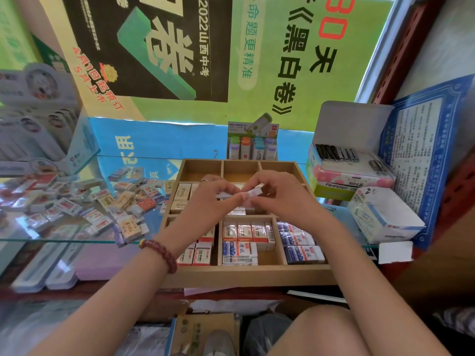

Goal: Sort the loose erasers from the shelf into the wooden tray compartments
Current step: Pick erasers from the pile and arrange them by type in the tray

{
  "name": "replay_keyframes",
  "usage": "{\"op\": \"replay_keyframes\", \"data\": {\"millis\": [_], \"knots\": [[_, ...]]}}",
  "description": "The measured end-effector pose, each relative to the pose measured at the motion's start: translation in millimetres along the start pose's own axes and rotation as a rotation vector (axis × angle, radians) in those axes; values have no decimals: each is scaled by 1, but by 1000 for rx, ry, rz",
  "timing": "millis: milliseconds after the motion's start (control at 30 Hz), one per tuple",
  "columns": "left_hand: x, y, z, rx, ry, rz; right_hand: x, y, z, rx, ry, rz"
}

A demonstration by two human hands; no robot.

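A wooden tray (246,274) with several compartments rests on the glass shelf in front of me. Its near compartments hold rows of wrapped erasers (244,233), red-and-white in the middle and blue ones (299,242) at the right. Beige erasers (182,192) fill a middle-left compartment. The three far compartments look bare. My left hand (213,201) and my right hand (275,199) meet above the tray's middle, both pinching one small white wrapped eraser (253,194). A pile of loose erasers (102,206) lies on the glass to the left.
Behind the tray stands a display box of correction tapes (253,146). To the right sit a box of nail clippers (347,160) on stacked cartons and an open white-and-blue carton (383,217). A blurred product box (43,129) stands far left. The glass edge (64,241) runs near me.
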State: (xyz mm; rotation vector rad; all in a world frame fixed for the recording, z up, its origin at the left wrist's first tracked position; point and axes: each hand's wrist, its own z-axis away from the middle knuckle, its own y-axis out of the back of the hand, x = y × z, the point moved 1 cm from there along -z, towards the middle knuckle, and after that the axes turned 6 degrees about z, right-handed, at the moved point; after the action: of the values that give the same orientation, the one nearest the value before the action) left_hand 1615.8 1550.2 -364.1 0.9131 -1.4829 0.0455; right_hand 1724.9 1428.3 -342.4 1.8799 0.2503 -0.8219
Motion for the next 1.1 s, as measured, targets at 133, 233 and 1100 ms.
{"op": "replay_keyframes", "data": {"millis": [133, 233, 1100], "knots": [[0, 1, 3, -26, 57, 205, 4, 2, -3, 16, -32, -105], [3, 4, 6, 20, 80, 368, 6, 2, -4, 35, -97, -299], [-11, -20, -5, -36, -75, -129, 23, 9, -3, 21, -126, 283]]}}
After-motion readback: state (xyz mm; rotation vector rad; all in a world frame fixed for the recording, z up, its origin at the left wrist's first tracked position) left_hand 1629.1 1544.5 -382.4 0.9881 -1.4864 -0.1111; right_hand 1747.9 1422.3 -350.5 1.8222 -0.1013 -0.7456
